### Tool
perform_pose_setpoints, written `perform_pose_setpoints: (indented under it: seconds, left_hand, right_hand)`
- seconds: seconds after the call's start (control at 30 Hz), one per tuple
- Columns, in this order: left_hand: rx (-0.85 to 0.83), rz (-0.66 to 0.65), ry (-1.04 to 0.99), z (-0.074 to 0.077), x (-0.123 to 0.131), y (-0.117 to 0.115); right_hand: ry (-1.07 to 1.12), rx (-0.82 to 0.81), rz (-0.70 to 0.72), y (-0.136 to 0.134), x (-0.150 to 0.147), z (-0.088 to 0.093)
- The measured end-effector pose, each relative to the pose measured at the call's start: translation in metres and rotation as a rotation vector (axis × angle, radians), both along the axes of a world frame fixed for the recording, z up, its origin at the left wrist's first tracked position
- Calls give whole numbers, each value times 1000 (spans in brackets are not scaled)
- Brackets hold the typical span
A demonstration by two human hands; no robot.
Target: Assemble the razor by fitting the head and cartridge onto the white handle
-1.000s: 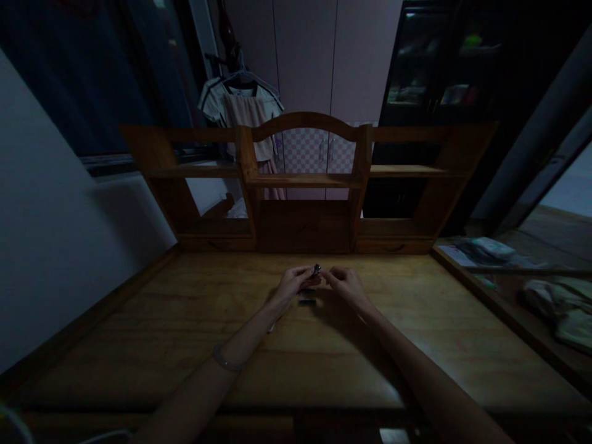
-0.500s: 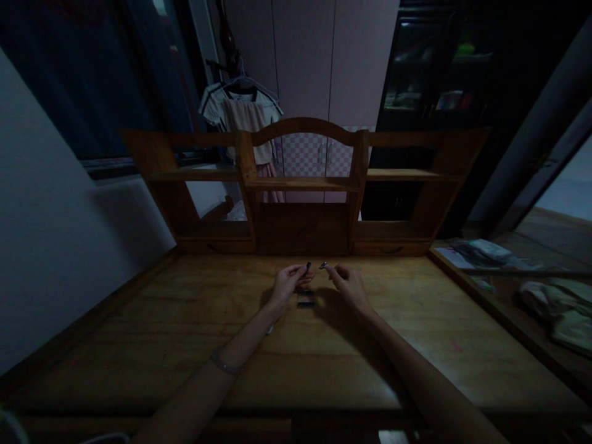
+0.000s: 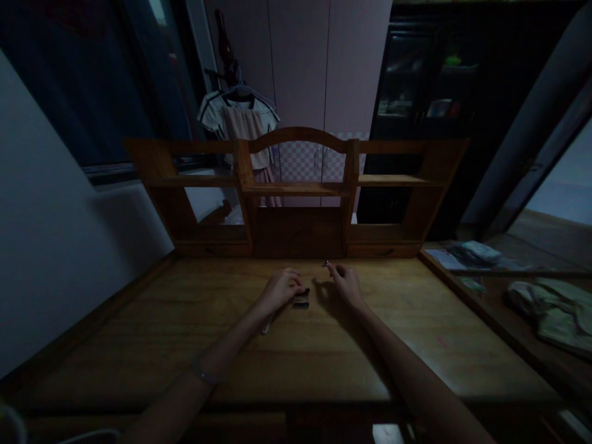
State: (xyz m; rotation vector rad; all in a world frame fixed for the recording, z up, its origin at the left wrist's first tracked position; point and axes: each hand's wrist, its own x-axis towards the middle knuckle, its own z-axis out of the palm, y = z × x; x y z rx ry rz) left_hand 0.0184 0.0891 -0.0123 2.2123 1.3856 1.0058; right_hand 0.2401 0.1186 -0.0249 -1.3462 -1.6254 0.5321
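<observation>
My left hand (image 3: 282, 288) is low over the desk, its thumb and finger closed at a small black piece (image 3: 306, 290). Just below that piece, a short dark strip (image 3: 301, 304) lies on the wood. My right hand (image 3: 346, 285) is raised a little to the right, pinching a small shiny metal piece (image 3: 325, 264) by its end. Both small parts are too dim to tell their kind. Beside my left forearm, a thin pale stick-like thing (image 3: 266, 328) lies partly hidden.
The wooden desk (image 3: 161, 327) carries a shelf unit (image 3: 296, 189) along its back edge. A wall (image 3: 41, 246) borders the left side. To the right, beyond the desk's raised edge, lie folded cloth (image 3: 555, 308) and plastic-wrapped items (image 3: 476, 253).
My left hand has come down and slightly left with the black piece, towards the dark strip. My right hand still holds the metal piece at about the same place. The view has shifted slightly.
</observation>
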Motion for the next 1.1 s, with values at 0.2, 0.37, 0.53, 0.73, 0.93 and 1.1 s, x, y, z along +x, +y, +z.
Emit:
perform_pose_setpoints:
  seconds: [0.2,0.37,0.53,0.73,0.93,1.1]
  left_hand:
    - [-38,-8,133,-8,4,-1]
    - [-58,-4,175,-10,3,7]
    - [-61,20,220,-10,2,10]
    - [-96,31,260,-11,5,15]
    - [-76,173,332,-5,17,12]
    - [14,265,312,12,2,-6]
  right_hand:
    - [-22,-12,-41,-1,2,1]
    - [-16,-10,-30,-3,3,2]
    - [-28,20,-18,-2,2,-1]
    - [-43,52,-19,0,2,-6]
    - [-64,45,-19,-3,0,-4]
    - [-48,55,-15,-7,2,0]
